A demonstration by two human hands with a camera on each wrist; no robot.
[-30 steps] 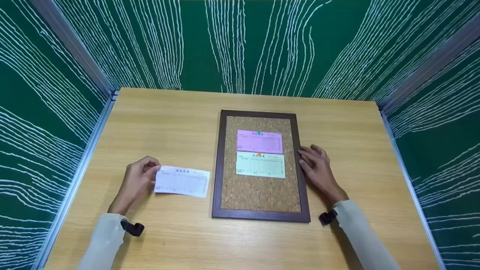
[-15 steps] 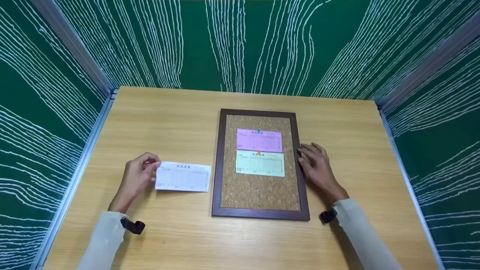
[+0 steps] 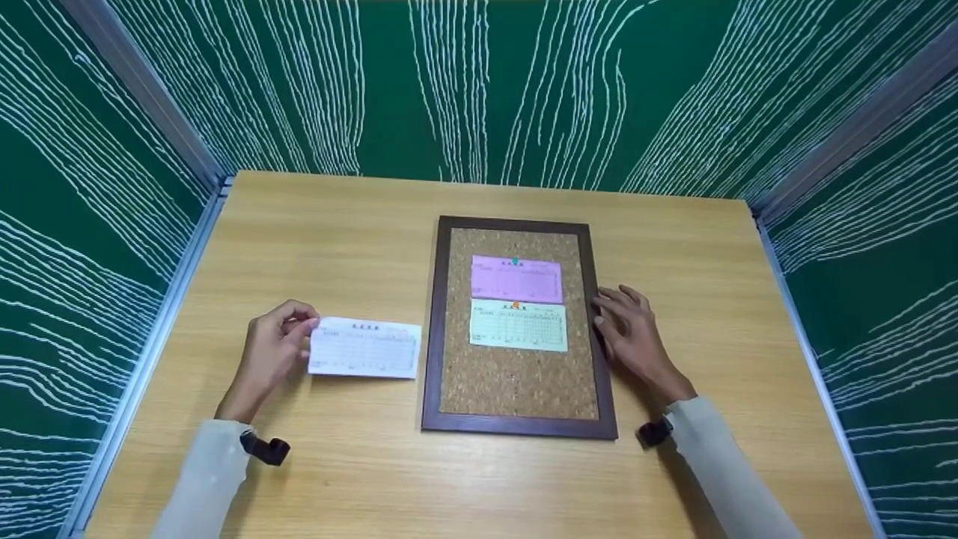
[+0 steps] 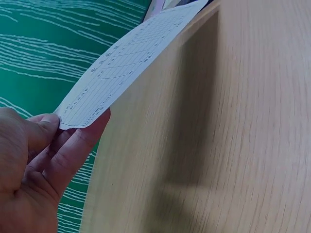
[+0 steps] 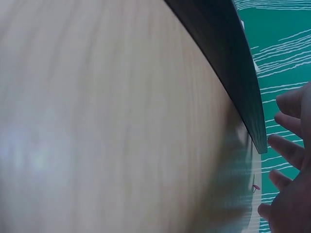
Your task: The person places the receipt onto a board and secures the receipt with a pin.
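Note:
My left hand (image 3: 275, 355) pinches a white printed form slip (image 3: 364, 348) by its left edge, between thumb and fingers. In the left wrist view the slip (image 4: 129, 68) is raised above the table and bends slightly, its shadow below. Right of it lies a cork board (image 3: 520, 385) in a dark brown frame. A pink slip (image 3: 516, 281) with a green pin (image 3: 515, 262) and a pale green slip (image 3: 518, 327) with an orange pin (image 3: 516, 305) are on the cork. My right hand (image 3: 636, 333) has loosely bent fingers at the frame's right edge; whether they touch is unclear.
The board lies on a wooden table (image 3: 337, 239). Green walls with white wavy lines (image 3: 449, 90) enclose its back and sides, with metal posts at the corners. Black wrist cameras (image 3: 266, 449) sit on both sleeves.
The white slip has tilted and risen slightly in my left hand, its lower right corner moving up. My right hand stays beside the frame.

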